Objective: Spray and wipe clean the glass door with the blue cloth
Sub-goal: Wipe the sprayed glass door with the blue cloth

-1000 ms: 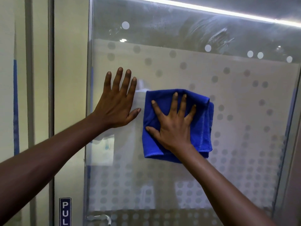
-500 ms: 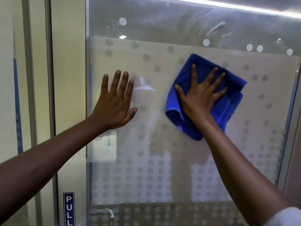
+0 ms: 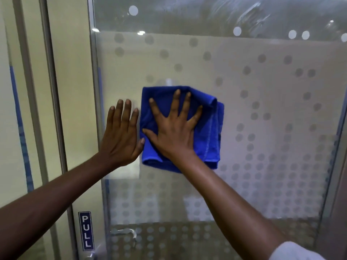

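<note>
The glass door [image 3: 262, 102] fills the view, frosted with a dotted pattern, clear and streaky along its top band. A folded blue cloth [image 3: 208, 128] lies flat against the glass at mid height. My right hand [image 3: 172, 132] presses on the cloth with fingers spread wide. My left hand [image 3: 122, 136] rests flat on the glass just left of the cloth, fingers together and pointing up, its thumb touching the cloth's edge. No spray bottle is in view.
A blue PULL sign [image 3: 86, 230] sits on the frame at lower left, beside a metal door handle [image 3: 124, 232]. A cream wall with vertical frame strips [image 3: 54, 91] runs along the left. The door's right frame [image 3: 336, 166] slants at the far right.
My right hand swept the cloth from the left up to the upper right, then back down and left, beside my left hand. My left hand stayed planted on the glass.
</note>
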A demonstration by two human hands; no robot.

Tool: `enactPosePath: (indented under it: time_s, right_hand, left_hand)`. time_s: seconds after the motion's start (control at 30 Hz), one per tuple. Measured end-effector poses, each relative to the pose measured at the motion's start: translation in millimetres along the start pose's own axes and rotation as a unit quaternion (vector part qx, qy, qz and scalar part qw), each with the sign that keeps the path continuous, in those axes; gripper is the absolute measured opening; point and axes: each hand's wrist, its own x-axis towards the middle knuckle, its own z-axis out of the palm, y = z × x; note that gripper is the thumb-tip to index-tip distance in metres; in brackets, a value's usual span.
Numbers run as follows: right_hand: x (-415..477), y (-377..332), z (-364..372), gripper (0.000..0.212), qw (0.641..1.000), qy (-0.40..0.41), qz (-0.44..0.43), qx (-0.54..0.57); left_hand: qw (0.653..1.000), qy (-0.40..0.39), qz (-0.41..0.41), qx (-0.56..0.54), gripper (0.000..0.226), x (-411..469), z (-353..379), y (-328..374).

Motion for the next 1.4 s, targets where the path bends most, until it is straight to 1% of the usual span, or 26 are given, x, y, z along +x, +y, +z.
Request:
enactPosePath:
  time_s: [0.13,0.27,0.37,0.5,0.6,0.73,0.83,0.9,1.0,1.1,1.2,1.3,1.4]
  right_hand:
    - [-46,-2,15,0.084,0.999,-0.015,-0.03,0.019]
    - [-106,10,28,0.086,0.999,-0.039,-0.034,0.015]
    - [-138,36,31,0.09,0.999,-0.05,0.008,0.001]
    - [-151,79,23,0.093,0.995,-0.067,0.073,-0.014]
    - [-142,113,12,0.095,0.987,-0.08,0.139,-0.018]
    - [-100,150,-8,0.093,0.971,-0.059,0.231,-0.007]
    - [-45,158,-20,0.091,0.961,-0.03,0.274,-0.01]
    - [-4,151,-26,0.091,0.959,-0.006,0.284,-0.007]
    - [40,120,-30,0.092,0.973,0.011,0.231,-0.013]
    - [45,78,-26,0.093,0.988,0.014,0.151,-0.018]
    - [18,44,-15,0.095,0.997,0.01,0.068,-0.017]
    - [-26,33,-1,0.096,1.0,-0.01,-0.005,-0.008]
    - [-70,47,6,0.096,0.999,-0.033,-0.024,-0.022]
  left_hand:
    - [1.0,-0.009,0.023,0.016,0.082,-27,6,7]
    - [0.999,-0.024,0.011,0.029,0.086,-31,5,11]
    - [0.998,-0.044,0.008,0.053,0.086,-31,7,12]
    - [0.997,-0.047,0.011,0.057,0.085,-30,6,12]
    - [0.996,-0.052,0.016,0.074,0.087,-32,7,10]
    - [0.995,-0.046,0.01,0.085,0.088,-32,10,12]
    - [0.995,-0.044,0.005,0.085,0.087,-32,10,13]
    - [0.995,-0.046,0.004,0.088,0.088,-32,10,14]
    - [0.994,-0.048,0.005,0.093,0.088,-33,10,14]
    - [0.994,-0.05,-0.001,0.095,0.088,-33,10,14]
    - [0.994,-0.05,-0.003,0.094,0.093,-33,9,13]
    - [0.994,-0.055,0.001,0.093,0.099,-33,8,12]
    - [0.993,-0.059,0.001,0.101,0.098,-32,9,11]
